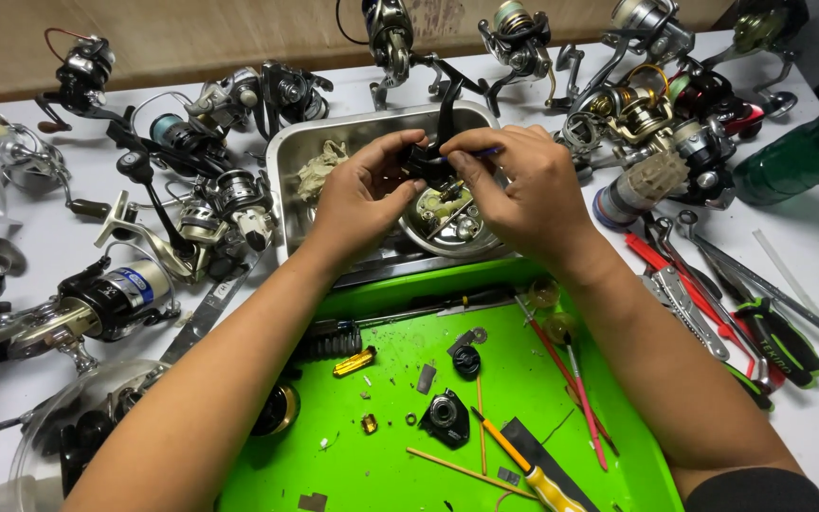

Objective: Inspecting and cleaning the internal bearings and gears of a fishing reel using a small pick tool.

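Both hands grip one black reel body (426, 159) over the steel tray (286, 156): left hand (357, 194) beside it, right hand (518, 190) opposite. Its stem points away, toward the counter's (68, 246) far edge.

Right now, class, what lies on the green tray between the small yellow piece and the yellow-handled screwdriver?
In the head view, between the small yellow piece and the yellow-handled screwdriver on the green tray lies a black round reel part.
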